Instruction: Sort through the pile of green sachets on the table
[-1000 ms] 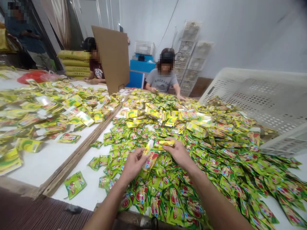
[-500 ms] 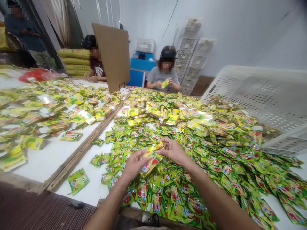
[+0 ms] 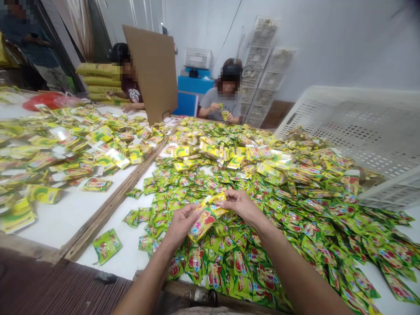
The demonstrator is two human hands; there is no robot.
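Note:
My left hand (image 3: 183, 224) is closed round the near side of a small yellow carton (image 3: 204, 224) with a green band and a red fruit print. The carton is tilted above the table. At its far upper end, my right hand (image 3: 239, 206) pinches a yellow part with fingertips and thumb. Whether that part is only the carton's flap or also a packet coming out of it, I cannot tell. Beneath both hands spreads a thick layer of green packets (image 3: 241, 264) printed with red fruit.
Yellow cartons (image 3: 210, 148) lie heaped beyond the packets, more (image 3: 75, 168) left of a wooden divider strip (image 3: 114, 205). A white perforated crate (image 3: 348, 118) leans at right. A cardboard sheet (image 3: 152, 74) stands upright. Across the table, a person (image 3: 219, 105) handles small yellow-green items.
The carton has turned slightly, showing more of its printed face, and its far end looks more spread. My hands stay nearly in place. The person opposite has moved their hands apart.

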